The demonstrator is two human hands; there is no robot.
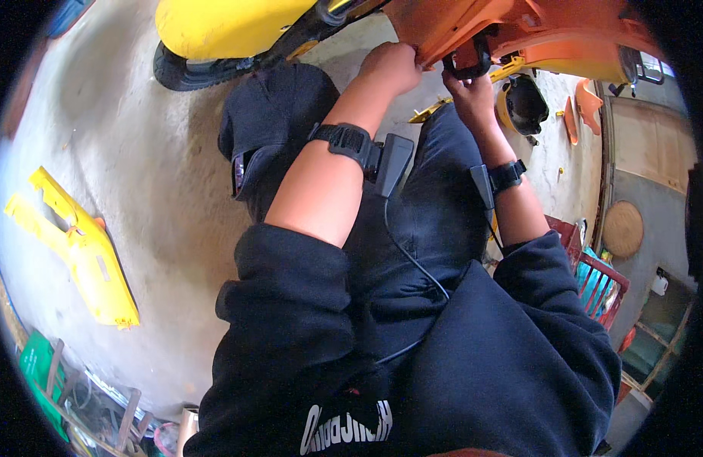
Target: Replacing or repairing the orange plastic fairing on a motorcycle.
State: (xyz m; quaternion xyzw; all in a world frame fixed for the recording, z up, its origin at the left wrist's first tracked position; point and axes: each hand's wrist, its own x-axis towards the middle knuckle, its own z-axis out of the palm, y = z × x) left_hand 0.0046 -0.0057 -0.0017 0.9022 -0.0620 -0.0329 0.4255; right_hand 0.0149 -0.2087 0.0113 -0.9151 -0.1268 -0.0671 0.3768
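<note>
While the right hand bends its fingers up against a black loop, the left hand curls at the edge of the orange panel, toward one o'clock; with fingertips hidden, I cannot tell whether either truly grips. I'd brace the panel's edge with the left, ease the loop gently with the right, and keep the cable slack. Beyond, a yellow panel lies at nine o'clock.

Head-worn fisheye view, facing steeply down, close above the lap (straight edges bowed)
</note>
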